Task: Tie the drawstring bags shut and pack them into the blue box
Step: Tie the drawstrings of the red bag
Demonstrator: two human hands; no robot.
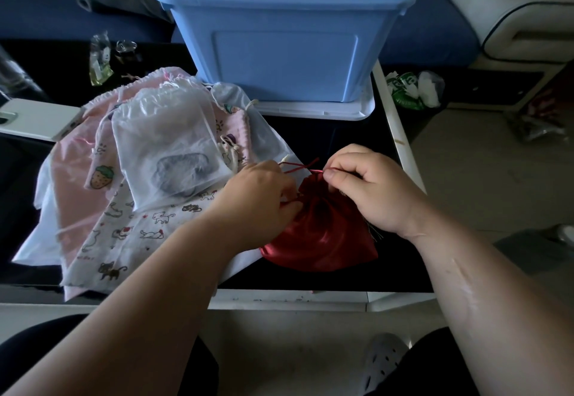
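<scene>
A red satin drawstring bag lies on the black table near its front right corner. My left hand pinches the red cord at the bag's gathered neck from the left. My right hand pinches another strand of the red cord between thumb and forefinger just above the neck. Left of the hands lies a heap of drawstring bags: a sheer white one on top, pink ones and a cat-print one beneath. The blue box stands open behind, with no bags seen inside.
The blue box stands on its white lid. A white phone-like slab lies at the table's left edge, small clear packets at the back left. A bin with rubbish is right of the table, a sofa behind.
</scene>
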